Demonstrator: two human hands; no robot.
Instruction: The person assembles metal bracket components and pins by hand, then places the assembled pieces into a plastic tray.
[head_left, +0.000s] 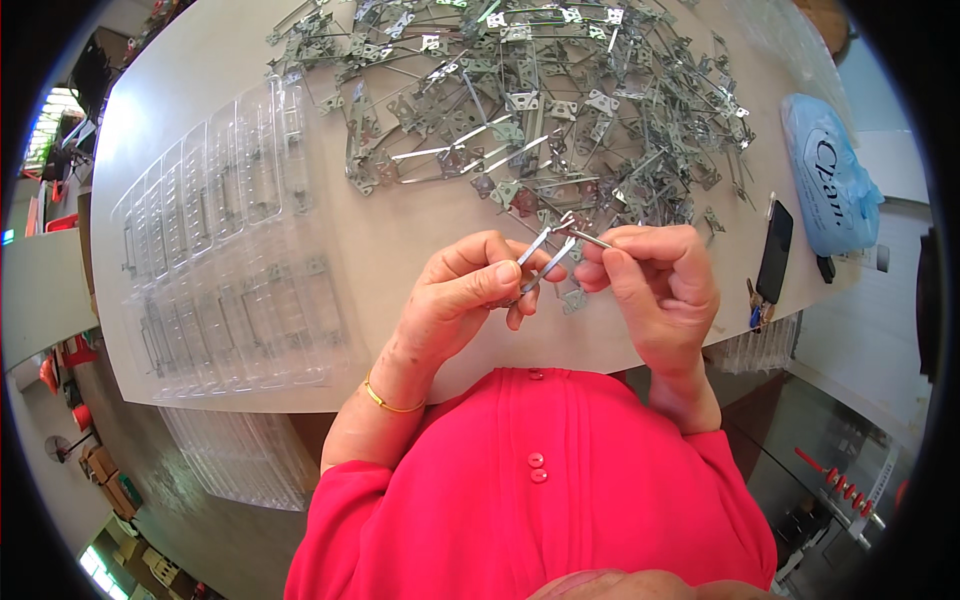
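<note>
Over the near part of the table, my left hand pinches a shiny metal bracket with two narrow arms pointing up and to the right. Close beside it, my right hand is closed, thumb against fingers, on the end of a thin metal rod. The rod's far end meets the tip of the bracket; whether the two are joined I cannot tell. Just beyond my hands spreads a big tangled pile of metal brackets with flat plates and thin rods.
Clear plastic trays with slots, several holding metal parts, lie on the table at left. To the right are a pale blue plastic bag, a black phone and keys. Stacked clear trays stand below the table's left edge.
</note>
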